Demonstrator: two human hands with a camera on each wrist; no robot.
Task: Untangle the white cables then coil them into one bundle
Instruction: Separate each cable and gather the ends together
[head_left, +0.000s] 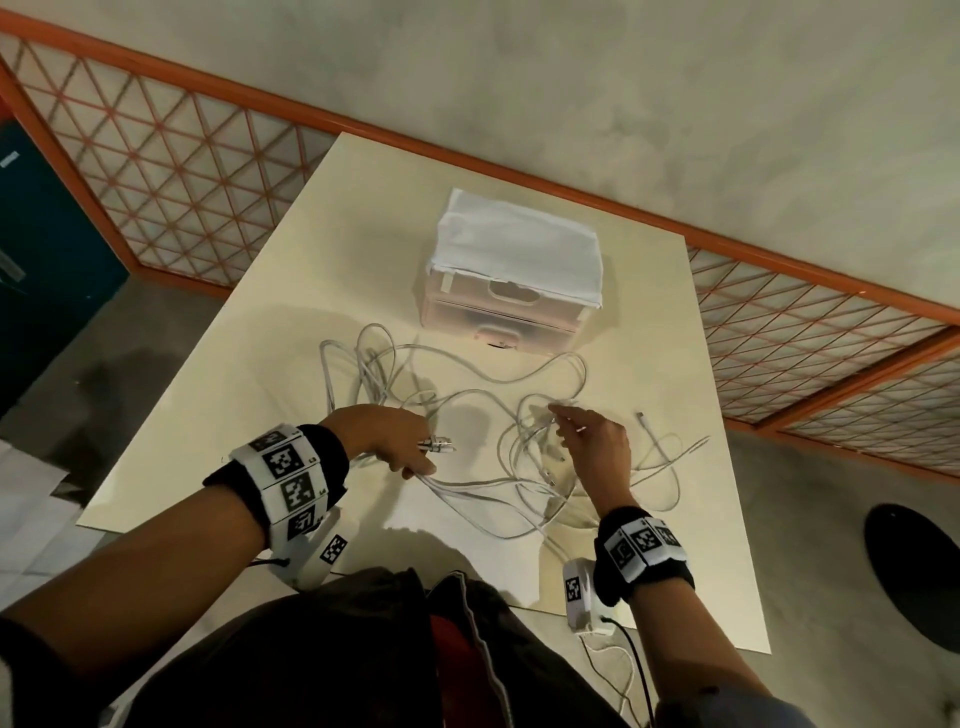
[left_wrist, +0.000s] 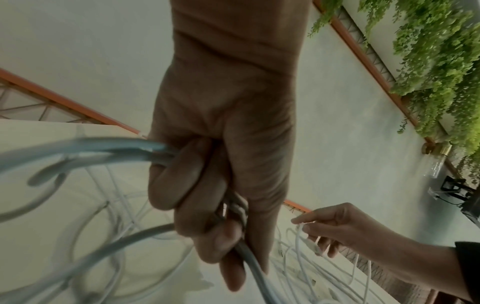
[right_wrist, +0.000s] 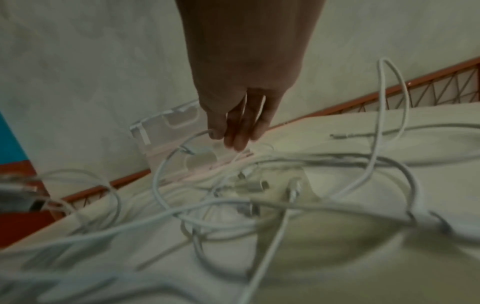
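Observation:
A loose tangle of white cables (head_left: 457, 366) sprawls across the cream table (head_left: 311, 270). My left hand (head_left: 426, 457) hovers low at the tangle's left side, fingers curled round several strands and plug ends (head_left: 439, 444); the left wrist view shows that fist (left_wrist: 221, 236) closed round the thick strands (left_wrist: 78, 148). My right hand (head_left: 557, 421) reaches into the right part of the tangle and pinches a thin loop between thumb and forefinger (left_wrist: 301, 225). In the right wrist view its fingers (right_wrist: 233, 135) stretch forward, the thumb touching a raised loop (right_wrist: 161, 172) above several connectors.
A clear plastic drawer box (head_left: 498, 312) draped with a white cloth (head_left: 519, 244) stands behind the cables. A loose cable end (head_left: 641, 415) lies to the right. An orange lattice railing (head_left: 182, 171) runs behind the table. A black round object (head_left: 919, 571) lies on the floor at right.

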